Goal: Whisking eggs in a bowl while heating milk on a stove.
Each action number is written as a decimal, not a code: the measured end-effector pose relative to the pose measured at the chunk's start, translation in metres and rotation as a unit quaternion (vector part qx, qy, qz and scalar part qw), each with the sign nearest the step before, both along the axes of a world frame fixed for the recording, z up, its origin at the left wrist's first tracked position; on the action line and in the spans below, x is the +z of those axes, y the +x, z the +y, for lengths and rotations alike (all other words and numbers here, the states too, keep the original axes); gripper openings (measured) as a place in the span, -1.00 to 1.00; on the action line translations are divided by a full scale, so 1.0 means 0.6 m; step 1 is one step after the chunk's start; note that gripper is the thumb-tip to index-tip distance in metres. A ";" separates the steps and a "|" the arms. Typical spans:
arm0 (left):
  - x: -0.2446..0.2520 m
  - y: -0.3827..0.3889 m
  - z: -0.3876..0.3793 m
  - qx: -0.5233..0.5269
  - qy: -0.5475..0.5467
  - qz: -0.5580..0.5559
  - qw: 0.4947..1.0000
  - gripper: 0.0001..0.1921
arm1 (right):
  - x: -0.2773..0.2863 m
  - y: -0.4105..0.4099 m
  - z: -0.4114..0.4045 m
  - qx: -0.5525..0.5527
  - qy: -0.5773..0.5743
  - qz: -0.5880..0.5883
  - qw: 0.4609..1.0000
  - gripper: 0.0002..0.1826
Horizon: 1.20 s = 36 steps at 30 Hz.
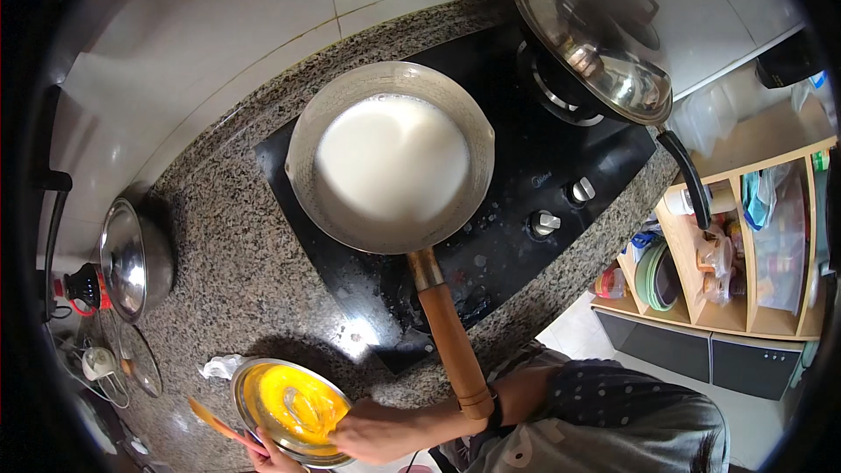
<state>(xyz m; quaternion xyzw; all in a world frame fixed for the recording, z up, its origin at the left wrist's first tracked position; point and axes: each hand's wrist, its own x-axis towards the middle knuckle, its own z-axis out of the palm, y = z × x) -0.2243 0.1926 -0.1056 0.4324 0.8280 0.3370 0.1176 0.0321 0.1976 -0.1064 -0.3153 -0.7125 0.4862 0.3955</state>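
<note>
My left hand (277,458) is at the near left rim of a steel bowl (246,371). Its fingers hold a spatula (227,428) with a pinkish-red handle and an orange blade that points away from the bowl. Bright yellow liquid (276,384), like beaten egg, fills the tilted bowl. Closed over the bowl's right side is my right hand (378,433). Blurred wire loops of what looks like a whisk (318,417) reach from it into the liquid; the handle is hidden. A saucepan (391,240) of white liquid (394,154) stands on the hob, its wooden handle (450,341) above my right forearm.
A lidded wok (591,46) stands on the rear right of the black gas hob (499,230), near two knobs (558,207). A steel pot (154,263), glass lid (141,361) and crumpled plastic (223,366) lie leftward on the granite counter (230,263). Wooden shelves (716,322) stand right.
</note>
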 end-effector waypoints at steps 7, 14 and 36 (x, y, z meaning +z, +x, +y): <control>-0.042 -0.045 -0.002 -0.043 -0.010 -0.009 0.999 -0.73 | 0.021 0.029 0.041 -0.100 0.061 -0.179 0.977 -0.48; -0.040 -0.019 0.006 -0.047 0.051 -0.022 0.997 -0.71 | 0.020 -0.018 0.041 0.105 -0.097 -0.188 0.972 -0.65; -0.026 -0.013 0.003 0.026 -0.005 -0.078 0.997 -0.61 | -0.008 -0.012 0.014 0.026 -0.078 -0.040 0.996 -0.79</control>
